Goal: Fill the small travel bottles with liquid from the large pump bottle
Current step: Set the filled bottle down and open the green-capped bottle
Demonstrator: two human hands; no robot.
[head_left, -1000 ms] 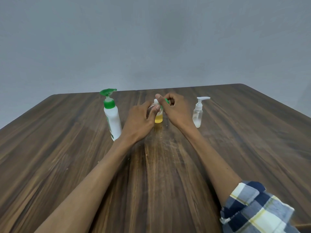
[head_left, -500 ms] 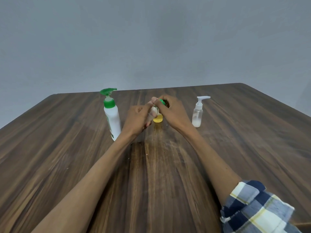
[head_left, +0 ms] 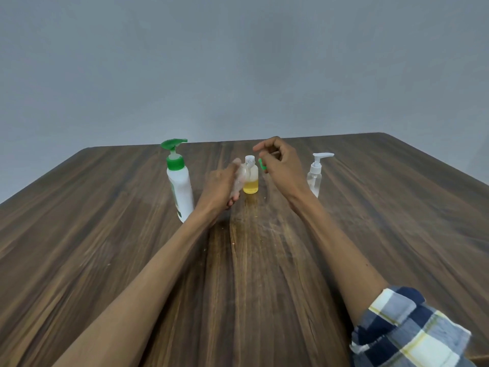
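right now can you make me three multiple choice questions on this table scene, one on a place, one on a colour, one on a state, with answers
1. Where does the large pump bottle stand relative to the small bottle with yellow liquid?
A. to its left
B. to its right
C. lying in front of it

2. What colour is the cap in the right hand?
A. red
B. white
C. green

3. What is the state of the small bottle with yellow liquid?
A. lying on its side
B. upright with its cap off
C. upright and full to the neck

Answers: 1 A, it stands left of the left hand. 2 C, green shows between the fingers. 3 B, its neck is bare and the liquid fills only the lower part.
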